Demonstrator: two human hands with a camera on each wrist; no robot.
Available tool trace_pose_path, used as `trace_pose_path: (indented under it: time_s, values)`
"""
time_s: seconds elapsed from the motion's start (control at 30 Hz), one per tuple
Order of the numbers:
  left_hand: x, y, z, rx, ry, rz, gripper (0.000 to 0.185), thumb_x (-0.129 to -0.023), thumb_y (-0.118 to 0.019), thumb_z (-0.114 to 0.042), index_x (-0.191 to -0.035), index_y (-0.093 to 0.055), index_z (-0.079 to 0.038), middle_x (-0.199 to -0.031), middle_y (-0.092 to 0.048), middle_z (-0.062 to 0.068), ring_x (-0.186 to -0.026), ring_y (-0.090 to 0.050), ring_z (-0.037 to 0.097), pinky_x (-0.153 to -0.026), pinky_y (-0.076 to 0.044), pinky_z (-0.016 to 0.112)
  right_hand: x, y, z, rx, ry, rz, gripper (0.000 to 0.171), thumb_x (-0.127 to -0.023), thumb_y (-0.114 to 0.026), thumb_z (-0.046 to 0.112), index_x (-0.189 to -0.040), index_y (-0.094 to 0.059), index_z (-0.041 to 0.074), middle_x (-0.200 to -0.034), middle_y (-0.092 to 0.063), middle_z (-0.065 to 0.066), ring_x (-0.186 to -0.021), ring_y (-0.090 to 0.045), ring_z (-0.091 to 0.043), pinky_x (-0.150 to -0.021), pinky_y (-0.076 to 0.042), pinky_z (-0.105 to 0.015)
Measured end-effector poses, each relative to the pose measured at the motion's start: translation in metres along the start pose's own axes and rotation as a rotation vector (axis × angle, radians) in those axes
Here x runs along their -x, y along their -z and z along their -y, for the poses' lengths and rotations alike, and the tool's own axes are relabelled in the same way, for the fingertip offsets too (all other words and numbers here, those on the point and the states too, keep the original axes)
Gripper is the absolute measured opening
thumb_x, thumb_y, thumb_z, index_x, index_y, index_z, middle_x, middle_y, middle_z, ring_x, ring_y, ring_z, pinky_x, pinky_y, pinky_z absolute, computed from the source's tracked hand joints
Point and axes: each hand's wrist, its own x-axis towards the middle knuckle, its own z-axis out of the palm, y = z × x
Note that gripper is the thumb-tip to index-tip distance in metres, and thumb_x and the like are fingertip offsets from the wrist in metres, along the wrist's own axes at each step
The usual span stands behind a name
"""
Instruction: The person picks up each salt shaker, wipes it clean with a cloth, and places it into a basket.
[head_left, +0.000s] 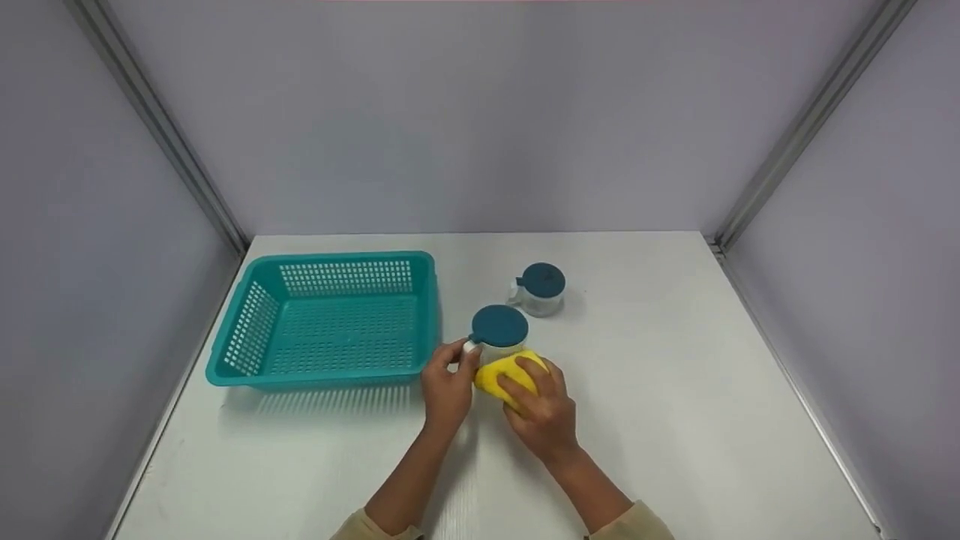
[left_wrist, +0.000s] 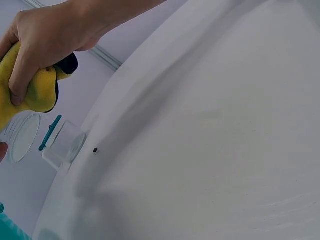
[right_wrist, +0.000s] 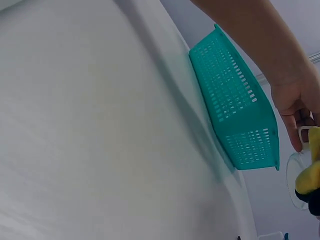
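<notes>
We see two bare hands working close together near the middle of the white counter (head_left: 675,420). The left hand (head_left: 447,386) pinches the small white handle of a clear jar (head_left: 501,346) that carries a dark teal lid (head_left: 499,325); thumb and forefinger close on that handle, so this grip is pinching the jar. The right hand (head_left: 544,411) curls its fingers over a yellow sponge (head_left: 504,375) and presses it against the jar's near side; this grip is wrapped round the sponge. The sponge sits at about 5 o'clock from the lid, touching the jar, with the right hand lying over most of it.

In the left wrist view the right hand (left_wrist: 47,37) clutches the yellow sponge (left_wrist: 35,92), which shows a dark layer on its far face, and a second clear jar (left_wrist: 64,146) stands behind it on the counter (left_wrist: 215,150). In the right wrist view the left hand (right_wrist: 295,107) hooks its fingers on the white handle, with the sponge (right_wrist: 310,175) just below it.

The second jar (head_left: 541,289), also topped in dark teal, stands at about 1 o'clock from the held jar, near it but apart. A teal perforated basket (head_left: 326,322) lies at 9 o'clock from the held jar, its right wall just beside the left hand; it shows again in the right wrist view (right_wrist: 235,105). Both sleeves are tan.
</notes>
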Motion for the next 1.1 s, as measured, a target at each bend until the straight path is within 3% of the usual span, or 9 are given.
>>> trace_pose_path:
  time_s: [0.27, 0.43, 0.6, 0.67, 0.9, 1.1]
  values:
    - [0.002, 0.004, 0.003, 0.058, -0.034, -0.002, 0.019, -0.091, -0.071, -0.017, -0.108, -0.073, -0.008, -0.095, -0.065, 0.007, -0.088, -0.063, 0.02, -0.071, -0.061, 0.025, 0.019, -0.006, -0.004, -0.058, -0.039, 0.071, 0.031, -0.075, -0.078, 0.017, -0.105, -0.078, 0.024, -0.122, -0.065, -0.004, -0.11, -0.06, -0.028, -0.088, -0.058, -0.036]
    - [0.0, 0.006, 0.003, 0.092, -0.005, 0.005, 0.019, -0.091, -0.07, -0.009, -0.109, -0.071, -0.001, -0.095, -0.065, 0.014, -0.089, -0.062, 0.024, -0.073, -0.062, 0.033, 0.021, -0.005, -0.008, -0.292, -0.195, 0.116, 0.036, -0.075, -0.08, 0.008, -0.108, -0.076, 0.021, -0.126, -0.061, -0.006, -0.112, -0.057, -0.023, -0.104, -0.046, -0.022]
    - [-0.001, 0.012, -0.027, 0.138, 0.015, 0.033, 0.018, -0.093, -0.066, -0.004, -0.109, -0.069, 0.004, -0.095, -0.064, 0.017, -0.089, -0.062, 0.024, -0.076, -0.062, 0.041, 0.01, 0.0, -0.005, -0.486, -0.348, 0.097, 0.04, -0.075, -0.08, -0.004, -0.11, -0.075, 0.014, -0.128, -0.057, -0.012, -0.114, -0.056, -0.026, -0.107, -0.041, -0.015]
    - [-0.002, 0.014, -0.038, 0.154, 0.014, 0.045, 0.018, -0.093, -0.066, -0.004, -0.109, -0.069, 0.004, -0.094, -0.064, 0.016, -0.089, -0.061, 0.023, -0.076, -0.061, 0.042, 0.007, 0.002, -0.004, -0.517, -0.385, 0.079, 0.038, -0.075, -0.079, -0.005, -0.11, -0.074, 0.011, -0.129, -0.056, -0.014, -0.114, -0.055, -0.027, -0.106, -0.042, -0.015]
    - [-0.006, 0.016, -0.038, 0.17, 0.029, 0.086, 0.018, -0.093, -0.066, -0.004, -0.109, -0.069, 0.002, -0.095, -0.063, 0.016, -0.09, -0.061, 0.022, -0.078, -0.061, 0.04, 0.003, 0.004, -0.004, -0.539, -0.422, 0.043, 0.042, -0.074, -0.079, -0.008, -0.111, -0.074, 0.012, -0.13, -0.056, -0.011, -0.117, -0.054, -0.022, -0.106, -0.043, -0.017]
    - [-0.004, 0.021, -0.034, 0.174, 0.042, 0.114, 0.019, -0.094, -0.065, -0.004, -0.111, -0.069, 0.003, -0.098, -0.063, 0.016, -0.09, -0.061, 0.021, -0.078, -0.061, 0.041, -0.005, 0.014, 0.005, -0.618, -0.481, 0.017, 0.04, -0.074, -0.075, -0.014, -0.11, -0.072, 0.004, -0.128, -0.054, -0.022, -0.115, -0.053, -0.022, -0.105, -0.043, -0.017]
